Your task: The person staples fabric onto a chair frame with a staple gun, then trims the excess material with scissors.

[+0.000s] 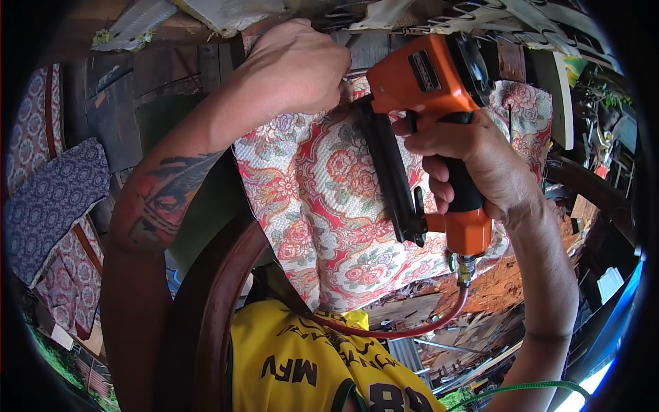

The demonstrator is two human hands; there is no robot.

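Note:
My right hand (473, 158) is wrapped round the black grip of an orange pneumatic staple gun (425, 72). A red air hose (412, 331) runs from the base of its handle. The gun's nose points toward my left hand (295, 69), which is closed at the upper edge of the floral fabric (350, 185). Its fingertips are hidden, and I cannot make out what they pinch. The red, cream and green fabric covers a padded seat or back panel, with loose flaps at its sides. A curved dark wooden frame (226, 288) passes under my left arm.
Upholstered pieces, one in blue patterned fabric (58, 199), stand at the left. Wooden boards and springs (473, 10) lie along the top. Reddish dirt (494, 281) and scraps cover the ground at right. A green cord (522, 388) crosses the lower right.

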